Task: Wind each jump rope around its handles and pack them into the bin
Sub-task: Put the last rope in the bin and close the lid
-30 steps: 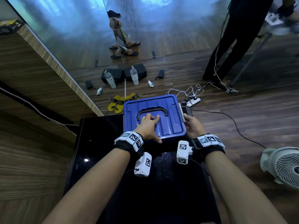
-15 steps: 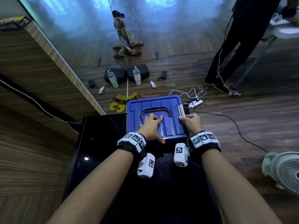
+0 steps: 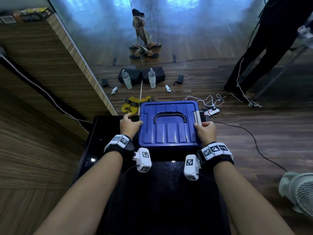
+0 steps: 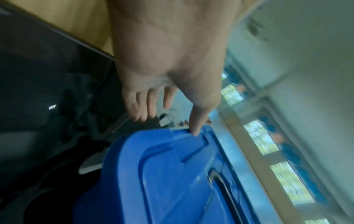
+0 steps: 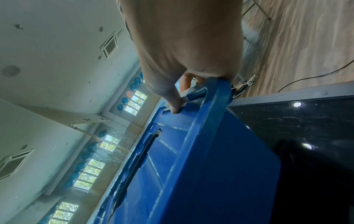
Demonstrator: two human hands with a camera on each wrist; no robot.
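A blue bin with its lid [image 3: 169, 133] on stands at the far end of the black table [image 3: 152, 192]. A dark handle [image 3: 170, 115] lies flat in the lid. My left hand [image 3: 131, 123] is at the lid's left edge. In the left wrist view its thumb [image 4: 195, 130] touches the lid [image 4: 172, 174] rim and its fingers [image 4: 141, 112] hang loose, holding nothing. My right hand [image 3: 204, 128] grips the lid's right edge at the grey latch [image 3: 197, 118], thumb on top [image 5: 175, 109] and fingers curled behind. No jump rope is in view.
The table's far edge lies just behind the bin. On the wooden floor beyond are a power strip with cables [image 3: 211, 110], yellow sandals [image 3: 130, 106], a bottle [image 3: 152, 78] and a mirror wall. A white fan [image 3: 298, 190] stands at the right. A person's dark legs [image 3: 264, 39] are at far right.
My left hand has left the lid's top near the handle and moved to the lid's left edge. My right hand has stayed at the right latch.
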